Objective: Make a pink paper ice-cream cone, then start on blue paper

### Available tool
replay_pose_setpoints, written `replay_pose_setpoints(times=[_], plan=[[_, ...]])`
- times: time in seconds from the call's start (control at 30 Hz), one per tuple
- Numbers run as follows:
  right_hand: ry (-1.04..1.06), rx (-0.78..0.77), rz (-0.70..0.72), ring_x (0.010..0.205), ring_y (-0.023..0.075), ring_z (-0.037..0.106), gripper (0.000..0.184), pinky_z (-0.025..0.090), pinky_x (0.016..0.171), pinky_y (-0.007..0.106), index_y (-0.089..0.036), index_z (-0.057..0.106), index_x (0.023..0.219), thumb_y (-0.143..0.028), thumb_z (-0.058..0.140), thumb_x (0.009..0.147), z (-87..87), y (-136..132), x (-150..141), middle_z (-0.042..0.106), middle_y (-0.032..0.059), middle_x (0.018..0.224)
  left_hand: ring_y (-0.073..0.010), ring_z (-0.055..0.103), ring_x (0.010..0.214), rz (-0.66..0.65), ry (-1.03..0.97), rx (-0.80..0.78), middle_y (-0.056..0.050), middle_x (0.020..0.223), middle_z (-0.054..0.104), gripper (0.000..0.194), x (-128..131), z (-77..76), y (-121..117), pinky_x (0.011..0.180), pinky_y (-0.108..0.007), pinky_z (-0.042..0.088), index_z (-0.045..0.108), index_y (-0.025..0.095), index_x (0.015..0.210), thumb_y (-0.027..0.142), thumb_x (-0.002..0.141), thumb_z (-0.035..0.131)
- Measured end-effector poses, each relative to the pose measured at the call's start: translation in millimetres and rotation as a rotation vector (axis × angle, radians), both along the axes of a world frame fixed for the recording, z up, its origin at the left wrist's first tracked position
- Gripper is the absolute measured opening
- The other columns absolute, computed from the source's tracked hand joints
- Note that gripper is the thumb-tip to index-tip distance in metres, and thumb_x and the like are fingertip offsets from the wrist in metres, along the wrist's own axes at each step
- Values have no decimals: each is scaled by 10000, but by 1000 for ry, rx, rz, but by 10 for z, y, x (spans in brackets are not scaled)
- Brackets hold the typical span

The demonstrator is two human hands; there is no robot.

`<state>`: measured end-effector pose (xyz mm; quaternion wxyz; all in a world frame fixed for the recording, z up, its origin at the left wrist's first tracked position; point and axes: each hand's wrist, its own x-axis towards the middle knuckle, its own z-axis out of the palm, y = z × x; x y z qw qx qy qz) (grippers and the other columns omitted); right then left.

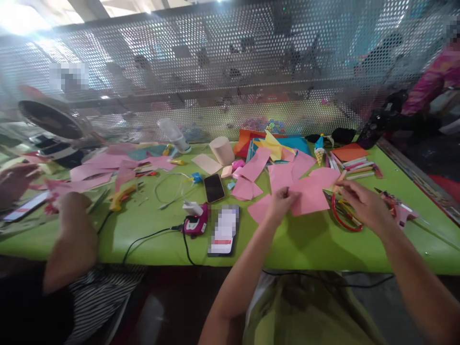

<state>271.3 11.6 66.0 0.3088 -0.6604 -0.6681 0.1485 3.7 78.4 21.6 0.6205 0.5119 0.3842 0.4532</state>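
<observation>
I count three phones (pixel 214 188) (two lit) and one roll (pixel 222 150).

white charger (pixel 193 208) in magenta socket (pixel 203 221) | dark phone (pixel 214 188) | perforated screen (pixel 215 81)

Top left is totally blown out, and the white glare hazes the silvery perforated metal screen (pixel 215 72). Soft shadow on the lime-green desk (pixel 158 251) below the flat pink paper sheet (pixel 311 196); pretty dim underneath. Left edge's smeary, sides look wide-angle stretched, pixelation covers the lit, white-screened smartphone (pixel 224 230).
</observation>
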Motion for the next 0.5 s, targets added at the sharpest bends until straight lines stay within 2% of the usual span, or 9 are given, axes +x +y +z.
replay_pose_setpoints(times=[0.07,0.1,0.2,0.3,0.37,0.43,0.5], plan=[[-349,-83,-25,1085,360,705,415,522,877,442,-193,658,1318,-425,475,1028,-176,-81,171,749,187,1191,-108,514,656,53,-84,-96,11,712,592,527,-29,-46,-1,602,-230,379,627,170,751,616,664,893],[-399,-102,-28,1116,388,694,410,515,907,470,-160,662,1311,-385,516,1001,-270,-117,237,731,218,1232,-104,518,653,74,-111,-132,8,718,598,532,-41,-58,0,598,-225,384,630,169,748,611,648,907],[-468,-124,-44,1110,399,694,439,511,913,478,-159,644,1305,-255,605,878,-500,-178,318,730,206,1230,-99,542,662,104,-194,-198,0,754,625,540,-57,-59,3,603,-218,416,651,166,771,591,605,941],[-493,-174,-97,1026,373,709,493,503,795,421,-189,617,1329,-258,609,841,-577,-155,274,737,188,1205,-96,561,667,106,-259,-241,0,788,643,552,-57,-41,-6,591,-213,433,669,167,814,568,577,964],[-406,-207,-152,942,363,705,504,465,714,396,-205,644,1284,-272,653,785,-554,-123,236,750,177,1128,-93,567,659,109,-281,-268,-1,795,651,540,-69,-35,-12,574,-213,435,674,166,834,549,589,966],[-189,-203,-206,831,327,683,477,425,659,375,-226,683,1189,-268,704,714,-502,-111,221,752,137,997,-92,567,641,117,-304,-297,-4,794,660,530,-93,-33,-6,556,-216,436,677,166,846,533,598,967],[34,-179,-215,686,266,641,435,404,597,350,-241,695,1137,-267,707,703,-441,-144,232,719,77,826,-92,568,625,136,-334,-330,-5,792,669,534,-120,-30,10,546,-220,444,681,164,857,513,585,979]])
